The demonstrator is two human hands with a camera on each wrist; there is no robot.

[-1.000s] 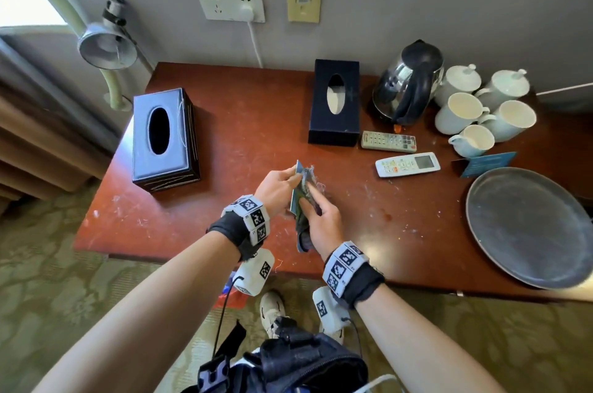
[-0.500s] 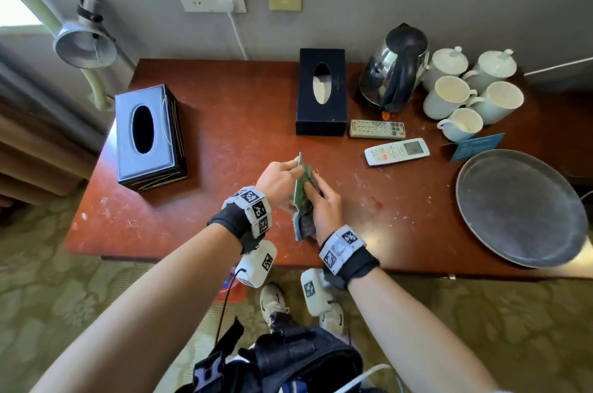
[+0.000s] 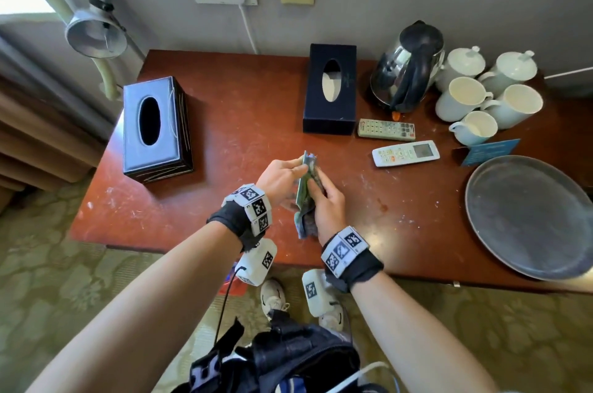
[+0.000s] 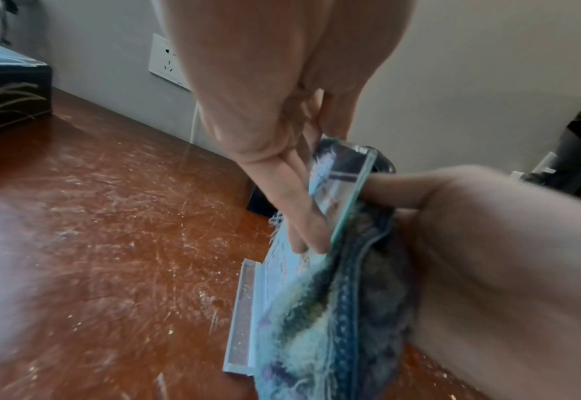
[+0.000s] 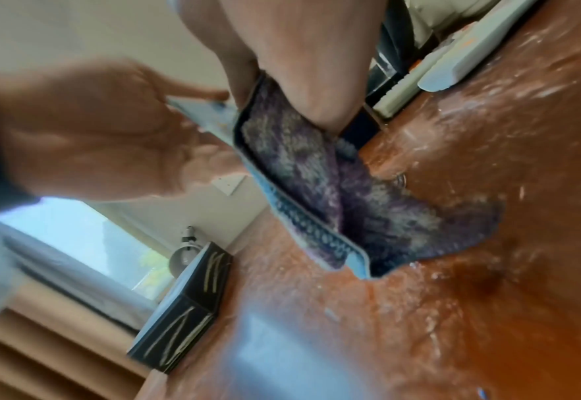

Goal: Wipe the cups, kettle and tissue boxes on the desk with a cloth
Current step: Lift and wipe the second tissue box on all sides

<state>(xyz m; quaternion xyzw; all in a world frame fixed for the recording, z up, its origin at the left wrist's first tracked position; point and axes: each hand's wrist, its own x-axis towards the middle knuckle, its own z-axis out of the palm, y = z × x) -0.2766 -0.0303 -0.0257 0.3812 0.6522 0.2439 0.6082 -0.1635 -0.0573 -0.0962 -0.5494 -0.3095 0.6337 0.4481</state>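
Observation:
My left hand (image 3: 296, 169) pinches a clear acrylic card stand (image 3: 305, 182) upright over the desk's middle. In the left wrist view its fingers (image 4: 303, 216) lie along the stand (image 4: 342, 184). My right hand (image 3: 319, 192) grips a blue-purple cloth (image 3: 305, 224) and presses it against the stand's other face; the cloth (image 5: 316, 176) hangs down to the desk. Two dark tissue boxes (image 3: 154, 126) (image 3: 330, 91), a steel kettle (image 3: 407, 68) and white cups (image 3: 462, 97) (image 3: 516, 104) stand untouched.
On the scratched red-brown desk (image 3: 224, 97) lie two remotes (image 3: 386, 129) (image 3: 406, 153), a blue card (image 3: 491, 150) and a round grey tray (image 3: 526, 216) at the right. Two lidded pots (image 3: 462, 63) and a small jug (image 3: 475, 128) crowd the cups. A lamp (image 3: 96, 36) hangs at the left.
Both hands keep their hold on the stand and the cloth over the same spot. The right hand has shifted the cloth slightly along the stand. Nothing on the desk has moved.

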